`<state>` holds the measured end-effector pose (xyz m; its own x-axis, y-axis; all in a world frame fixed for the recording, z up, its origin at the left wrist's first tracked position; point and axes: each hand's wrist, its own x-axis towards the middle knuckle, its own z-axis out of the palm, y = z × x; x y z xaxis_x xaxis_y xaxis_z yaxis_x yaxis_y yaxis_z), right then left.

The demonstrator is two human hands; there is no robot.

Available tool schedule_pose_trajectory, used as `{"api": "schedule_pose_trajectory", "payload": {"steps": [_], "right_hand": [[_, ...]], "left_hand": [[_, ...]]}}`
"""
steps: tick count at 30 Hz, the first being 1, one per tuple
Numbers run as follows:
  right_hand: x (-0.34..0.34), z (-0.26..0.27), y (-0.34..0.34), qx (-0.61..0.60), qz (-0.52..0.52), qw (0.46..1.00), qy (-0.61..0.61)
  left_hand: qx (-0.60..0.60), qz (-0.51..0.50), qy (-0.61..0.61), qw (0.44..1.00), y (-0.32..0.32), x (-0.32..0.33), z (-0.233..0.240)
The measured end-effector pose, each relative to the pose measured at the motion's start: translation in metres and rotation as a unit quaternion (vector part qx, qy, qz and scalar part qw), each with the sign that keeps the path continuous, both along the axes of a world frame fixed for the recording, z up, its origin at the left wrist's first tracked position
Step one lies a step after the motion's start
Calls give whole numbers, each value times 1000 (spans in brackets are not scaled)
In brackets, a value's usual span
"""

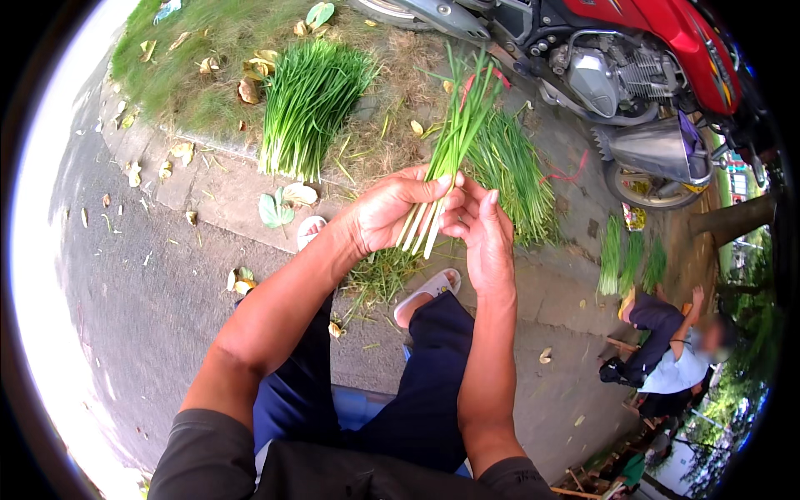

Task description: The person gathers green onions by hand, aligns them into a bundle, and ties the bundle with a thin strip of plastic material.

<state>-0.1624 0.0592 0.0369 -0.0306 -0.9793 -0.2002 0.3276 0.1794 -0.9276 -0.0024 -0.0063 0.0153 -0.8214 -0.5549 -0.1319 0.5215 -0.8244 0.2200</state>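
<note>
My left hand grips a small bunch of garlic chives near its pale cut ends, thumb laid across the stalks. The leaves point up and away from me. Close against the same stalks is my right hand, its fingers curled beside them and its thumb apart. Whether it pinches a stalk cannot be told. Beyond my hands, a thick pile of chives lies at the left, stems towards me. Another, looser pile lies to the right, partly behind the held bunch. Trimmed bits are heaped between my feet.
A red motorcycle stands at the upper right. Several smaller chive bundles lie further right, near a seated person. A tree trunk rises behind them. Red ties and fallen leaves are scattered on the ground.
</note>
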Motion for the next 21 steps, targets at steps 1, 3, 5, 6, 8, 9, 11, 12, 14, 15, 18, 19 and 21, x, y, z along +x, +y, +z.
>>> {"api": "schedule_pose_trajectory", "payload": {"steps": [1, 3, 5, 6, 8, 9, 11, 12, 14, 15, 18, 19, 21], "right_hand": [[-5, 1, 1, -3, 17, 999, -30], [-11, 3, 4, -10, 52, 994, -91], [-9, 2, 5, -15, 24, 994, -104], [-5, 2, 5, -17, 0, 994, -112], [-11, -1, 8, -27, -14, 987, -157], [-16, -5, 9, -33, -11, 988, -149], [-25, -13, 12, -44, -6, 990, -133], [-22, -10, 9, -40, -14, 989, -144], [-22, -10, 8, 0, -35, 994, -99], [-24, -9, 8, 20, -48, 996, -73], [-21, -10, 3, 13, -123, 992, -7], [-20, -10, 2, 15, -145, 989, 23], [-18, -10, 1, 20, -154, 987, 49]], "left_hand": [[10, -24, 51, 998, 5, -4, 1], [12, -73, 86, 994, 14, -12, -6], [11, -105, 114, 988, 22, -16, -8], [12, -128, 126, 984, 26, -18, -9], [20, -150, 133, 980, 30, -21, -11], [23, -162, 136, 977, 31, -22, -10], [19, -171, 137, 976, 31, -25, -8], [18, -167, 124, 978, 31, -23, -7], [-12, -159, 83, 984, 29, -20, -10], [-48, -146, 19, 988, 26, -20, -9], [-164, -92, -158, 969, 18, -18, -9], [-178, -98, -184, 962, 16, -17, -10], [-205, -109, -237, 943, 14, -14, -10]]}}
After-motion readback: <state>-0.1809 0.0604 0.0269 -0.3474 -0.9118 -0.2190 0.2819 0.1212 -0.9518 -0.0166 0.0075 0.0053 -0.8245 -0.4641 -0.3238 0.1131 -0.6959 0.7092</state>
